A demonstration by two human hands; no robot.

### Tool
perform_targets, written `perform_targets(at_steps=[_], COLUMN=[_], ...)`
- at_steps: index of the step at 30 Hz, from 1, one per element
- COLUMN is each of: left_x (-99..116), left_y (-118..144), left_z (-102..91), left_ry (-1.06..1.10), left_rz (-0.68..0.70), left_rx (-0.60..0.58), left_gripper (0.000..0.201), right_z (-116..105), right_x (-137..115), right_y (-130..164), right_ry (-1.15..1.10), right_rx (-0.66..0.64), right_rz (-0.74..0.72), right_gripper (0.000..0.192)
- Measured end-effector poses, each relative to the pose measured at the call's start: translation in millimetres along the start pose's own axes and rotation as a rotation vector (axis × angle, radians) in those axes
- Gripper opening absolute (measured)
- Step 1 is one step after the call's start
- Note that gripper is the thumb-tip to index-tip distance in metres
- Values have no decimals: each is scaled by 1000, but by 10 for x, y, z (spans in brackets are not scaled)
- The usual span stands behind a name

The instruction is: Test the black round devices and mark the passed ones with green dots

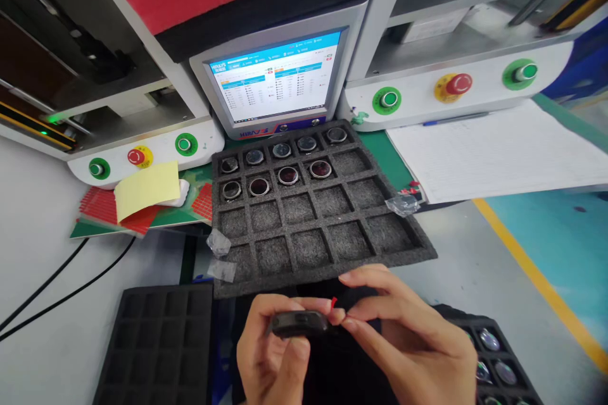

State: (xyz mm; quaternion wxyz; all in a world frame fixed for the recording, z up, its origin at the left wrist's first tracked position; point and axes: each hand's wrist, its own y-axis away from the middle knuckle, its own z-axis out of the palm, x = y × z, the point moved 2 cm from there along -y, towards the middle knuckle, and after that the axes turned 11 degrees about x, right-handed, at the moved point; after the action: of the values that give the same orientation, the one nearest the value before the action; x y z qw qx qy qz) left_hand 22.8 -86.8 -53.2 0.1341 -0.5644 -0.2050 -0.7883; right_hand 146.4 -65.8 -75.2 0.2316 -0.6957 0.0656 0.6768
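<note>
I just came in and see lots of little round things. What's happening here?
A person's left hand holds a small dark round part, while the right hand pinches a tiny red tab at its edge. Behind the hands, a black foam tray holds nine similar round pieces in its two back rows; its other pockets are bare.

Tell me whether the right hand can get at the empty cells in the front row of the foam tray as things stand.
Probably yes. The right hand sits just in front of the foam tray with nothing between them, but its fingertips are pinching a red tab on the dark part held by the left hand.

Factory workstation: test machines (451, 85), foam trays (313, 215)
</note>
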Motion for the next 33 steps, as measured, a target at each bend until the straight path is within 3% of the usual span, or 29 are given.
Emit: perform_targets(at_steps=[4, 9, 14, 18, 24, 29, 33], left_x=[-77, -220, -278, -271, -251, -259, -275], left_y=[-111, -200, -84, 19, 76, 34, 12], left_z=[-86, -162, -107, -88, -86, -109, -117], left_ry=[-115, -291, -330, -417, -526, -604, -632], left_rz=[49, 80, 17, 41, 249, 447, 549], left_rx=[47, 64, -70, -96, -229, -329, -347], left_gripper=[11, 17, 27, 34, 42, 48, 50], right_z=[-34, 50, 200, 211, 171, 153, 152], right_x=[5, 92, 142, 139, 79, 53, 47], right_y=[20, 220, 346, 302, 236, 260, 298], right_ry=[-45, -420, -632, -646, -613, -680, -698], right_rx=[42, -71, -134, -97, -41, -135, -126], right_rz=[92, 496, 751, 781, 749, 818, 849], right_gripper=[13, 7, 9, 8, 13, 9, 9])
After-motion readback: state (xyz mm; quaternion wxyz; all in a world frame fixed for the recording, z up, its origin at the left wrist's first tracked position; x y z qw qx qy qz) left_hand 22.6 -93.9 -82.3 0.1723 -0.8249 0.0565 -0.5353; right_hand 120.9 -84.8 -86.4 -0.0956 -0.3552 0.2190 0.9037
